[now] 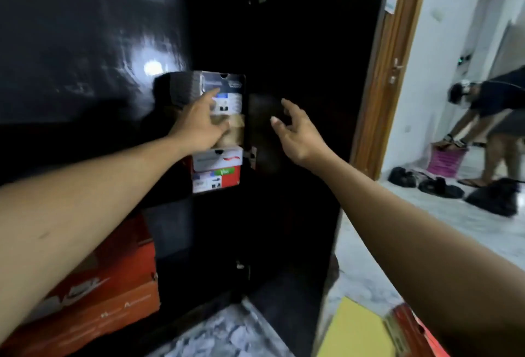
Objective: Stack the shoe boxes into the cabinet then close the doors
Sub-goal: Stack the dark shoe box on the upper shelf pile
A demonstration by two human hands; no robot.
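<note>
A black cabinet (298,44) stands open, with its glossy left door (85,44) swung toward me. Inside, a stack of shoe boxes rises on a shelf: a dark grey box (227,85) on top, a tan box (237,129) under it, then a white box (217,159) and a red box (216,180). My left hand (199,126) lies with straight fingers against the ends of the grey and tan boxes. My right hand (295,132) hovers to the right of the stack, fingers loosely spread, holding nothing.
A large orange shoe box (108,285) sits low at the left. A yellow box (355,331) and a red box (409,328) lie at the bottom right on the marble floor. Beyond a wooden door frame (380,72), another person (488,106) bends over shoes and a pink basket (446,160).
</note>
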